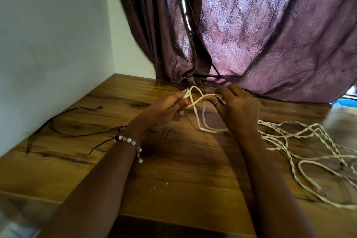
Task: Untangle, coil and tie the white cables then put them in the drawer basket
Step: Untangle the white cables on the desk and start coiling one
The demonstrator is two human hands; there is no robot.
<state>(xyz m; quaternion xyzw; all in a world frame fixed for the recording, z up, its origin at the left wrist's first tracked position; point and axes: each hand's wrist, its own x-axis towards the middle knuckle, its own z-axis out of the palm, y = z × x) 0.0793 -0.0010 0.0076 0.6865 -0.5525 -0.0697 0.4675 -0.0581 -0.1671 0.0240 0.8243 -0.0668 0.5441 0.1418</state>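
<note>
A white cable (201, 120) is looped between my two hands above the wooden table (173, 170). My left hand (166, 109) grips one end of the loop, thumb pressed over the strands. My right hand (237, 106), a ring on one finger, pinches the other side of the loop. The strands cross between the hands and hang down in a U. More white cables (301, 141), some twisted together, lie tangled on the table to the right. No drawer basket shows in the head view.
Thin black cords (63, 131) lie on the table at the left by the white wall (48, 44). Purple curtains (270, 35) hang behind the table's far edge. A bead bracelet (129, 141) is on my left wrist.
</note>
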